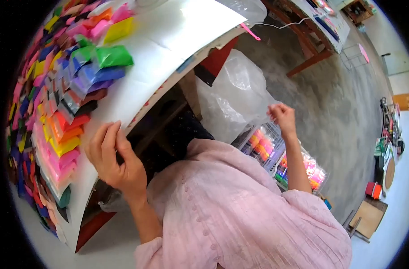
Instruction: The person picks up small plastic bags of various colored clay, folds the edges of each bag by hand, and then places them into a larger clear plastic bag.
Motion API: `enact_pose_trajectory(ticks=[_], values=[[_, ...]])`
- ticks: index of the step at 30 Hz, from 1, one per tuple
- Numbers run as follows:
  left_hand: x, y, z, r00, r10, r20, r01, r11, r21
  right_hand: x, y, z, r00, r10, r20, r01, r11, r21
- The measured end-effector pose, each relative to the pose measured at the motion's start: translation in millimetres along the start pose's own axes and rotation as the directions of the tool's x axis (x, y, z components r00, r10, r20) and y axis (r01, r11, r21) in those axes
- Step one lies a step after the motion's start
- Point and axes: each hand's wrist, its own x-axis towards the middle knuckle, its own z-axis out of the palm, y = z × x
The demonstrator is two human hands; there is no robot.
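Observation:
My left hand (pixel 117 157) hovers at the near edge of the white table (pixel 155 54), its fingers loosely curved and apart from the thumb, with nothing visible in it. Just beyond it lie rows of small coloured packets (pixel 65 134), in pink, yellow, orange and red, with grey, blue and green ones (pixel 114 56) farther up. Out to the right, my right hand (pixel 283 119) has its fingers closed at the rim of a large clear plastic bag (pixel 236 89). The bag hangs beside the table, and its contents cannot be made out.
A large heap of mixed coloured packets (pixel 27 103) covers the table's far side. Below my right arm stand plastic baskets (pixel 276 143) holding bright bagged items (pixel 260 143). A wooden table (pixel 307 45) is at the upper right, and a wooden stool (pixel 368 217) at the lower right.

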Motion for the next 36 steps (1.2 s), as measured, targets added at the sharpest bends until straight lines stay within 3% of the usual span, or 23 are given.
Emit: enact_pose_trajectory(ticks=[2,4,6,8,9,11,12,15,17,18,20,21,23,24,28,29,30,32,34,35,36], values=[[-7,10,6,0.998,-0.01,-0.063,0.007,0.999,-0.051,3,66,-4,0.992,0.094,0.08,-0.067,0.955,-0.288],[-11,26,12,0.998,0.044,-0.041,-0.049,0.991,-0.122,4,122,6,0.999,0.036,-0.036,-0.049,0.887,-0.46],[-14,37,21,0.988,0.11,0.108,-0.077,0.958,-0.276,-3,103,17,0.989,-0.053,-0.136,-0.036,0.814,-0.58],[-19,47,38,0.929,0.149,0.338,0.016,0.898,-0.44,9,118,25,0.966,-0.117,-0.232,-0.071,0.742,-0.666],[-23,53,51,0.905,0.165,0.392,0.041,0.884,-0.465,24,141,28,0.969,-0.037,-0.245,-0.135,0.748,-0.649],[-37,62,74,0.835,0.187,0.518,0.118,0.858,-0.501,40,149,38,0.894,0.351,-0.279,-0.411,0.889,-0.2],[-44,65,84,0.787,0.196,0.585,0.168,0.844,-0.509,48,152,43,0.823,0.523,-0.223,-0.527,0.848,0.047],[-68,74,109,0.632,0.153,0.76,0.373,0.8,-0.471,72,204,61,0.778,0.589,-0.219,-0.462,0.772,0.437],[-88,72,129,0.479,0.149,0.865,0.448,0.806,-0.387,78,201,67,0.861,0.506,-0.055,-0.354,0.673,0.65],[-96,72,138,0.484,0.175,0.858,0.389,0.834,-0.39,79,196,72,0.896,0.444,0.012,-0.306,0.597,0.742],[-109,75,157,0.49,0.23,0.841,0.269,0.878,-0.397,70,137,88,0.909,0.366,-0.197,-0.169,0.759,0.629],[-114,76,168,0.396,0.206,0.895,0.307,0.889,-0.341,64,114,95,0.93,0.257,-0.263,-0.067,0.822,0.565],[-129,83,190,0.455,0.151,0.877,0.254,0.923,-0.29,62,81,106,0.958,0.164,-0.233,-0.081,0.941,0.33],[-135,85,200,0.487,0.123,0.865,0.228,0.937,-0.263,55,58,111,0.967,0.138,-0.215,-0.056,0.935,0.351],[-144,87,235,0.465,-0.022,0.885,0.292,0.948,-0.13,44,20,122,0.992,0.058,-0.108,0.009,0.842,0.54],[-142,88,243,0.447,-0.079,0.891,0.333,0.939,-0.084,42,15,119,0.996,0.092,-0.017,-0.064,0.804,0.591],[-140,88,250,0.427,-0.136,0.894,0.372,0.927,-0.037,40,10,116,1.0,0.019,0.002,-0.016,0.797,0.604],[-155,58,284,0.455,-0.127,0.882,0.459,0.881,-0.11,42,9,108,0.991,-0.13,0.032,0.081,0.772,0.631],[-157,47,294,0.519,-0.157,0.84,0.532,0.829,-0.173,60,29,86,0.918,-0.392,0.059,0.367,0.897,0.249],[-149,49,291,0.57,-0.194,0.798,0.557,0.805,-0.203,69,38,73,0.856,-0.502,0.119,0.501,0.864,0.043],[-144,49,290,0.618,-0.232,0.751,0.578,0.782,-0.234,73,38,59,0.911,-0.263,0.318,0.314,0.942,-0.121]])
